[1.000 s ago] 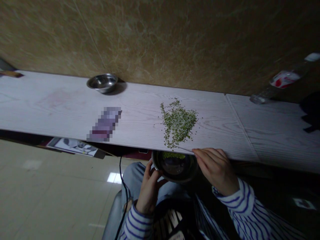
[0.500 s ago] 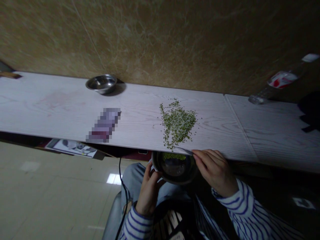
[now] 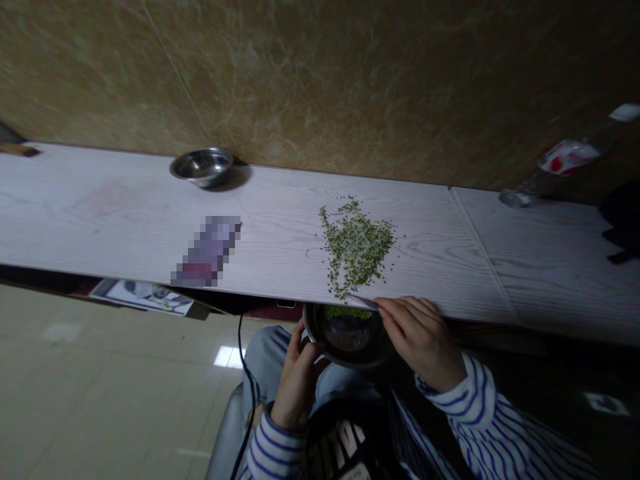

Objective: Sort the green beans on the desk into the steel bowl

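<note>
A heap of small green beans (image 3: 357,244) lies on the pale wooden tabletop (image 3: 125,213), reaching to its near edge. My left hand (image 3: 296,373) grips the rim of a steel bowl (image 3: 345,333) held just below that edge; a few beans sit inside it. My right hand (image 3: 419,337) rests at the table edge, fingers pressed together on a thin flat card (image 3: 362,301) whose tip touches the beans nearest the edge.
A second steel bowl (image 3: 203,165) stands at the back by the brown wall. A blurred purple packet (image 3: 207,249) lies left of the beans. A plastic bottle (image 3: 560,163) lies at the far right. A black cable (image 3: 247,387) hangs by my knee.
My right hand has slid a little to the left along the table edge, carrying the card toward the beans above the bowl. The left hand and bowl stay put.
</note>
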Demonstrator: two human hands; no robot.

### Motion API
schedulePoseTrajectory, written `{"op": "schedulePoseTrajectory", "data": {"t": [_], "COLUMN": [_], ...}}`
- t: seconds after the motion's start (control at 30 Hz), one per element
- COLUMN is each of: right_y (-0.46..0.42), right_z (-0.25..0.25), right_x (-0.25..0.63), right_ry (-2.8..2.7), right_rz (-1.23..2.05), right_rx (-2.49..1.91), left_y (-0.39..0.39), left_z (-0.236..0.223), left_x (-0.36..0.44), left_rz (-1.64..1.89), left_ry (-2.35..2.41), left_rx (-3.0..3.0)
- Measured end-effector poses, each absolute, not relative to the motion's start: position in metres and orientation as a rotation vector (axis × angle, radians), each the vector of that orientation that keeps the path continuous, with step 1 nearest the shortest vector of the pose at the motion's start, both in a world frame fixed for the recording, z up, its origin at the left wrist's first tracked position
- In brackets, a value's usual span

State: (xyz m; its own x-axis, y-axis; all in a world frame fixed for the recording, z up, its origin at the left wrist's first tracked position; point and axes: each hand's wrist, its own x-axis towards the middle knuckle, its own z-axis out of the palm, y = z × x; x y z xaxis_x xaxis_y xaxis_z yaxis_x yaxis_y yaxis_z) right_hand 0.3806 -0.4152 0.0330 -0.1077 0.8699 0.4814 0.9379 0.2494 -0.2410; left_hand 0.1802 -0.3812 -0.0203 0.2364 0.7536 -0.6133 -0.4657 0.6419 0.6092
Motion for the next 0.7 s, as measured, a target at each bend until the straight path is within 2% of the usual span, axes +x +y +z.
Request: {"op": "schedulePoseTrajectory", "data": {"t": [0.7], "right_y": [-0.4207], "right_z": [0.0355], "right_x": [0.3801], "right_ry": [-2.016], "right_rz": [-0.162], "right_rx": [-1.620], "left_y": [-0.3788], "left_z": [-0.0201], "left_x": [0.1798], "left_rz": [0.853], "left_ry": [1.022], "left_rx": [0.332]}}
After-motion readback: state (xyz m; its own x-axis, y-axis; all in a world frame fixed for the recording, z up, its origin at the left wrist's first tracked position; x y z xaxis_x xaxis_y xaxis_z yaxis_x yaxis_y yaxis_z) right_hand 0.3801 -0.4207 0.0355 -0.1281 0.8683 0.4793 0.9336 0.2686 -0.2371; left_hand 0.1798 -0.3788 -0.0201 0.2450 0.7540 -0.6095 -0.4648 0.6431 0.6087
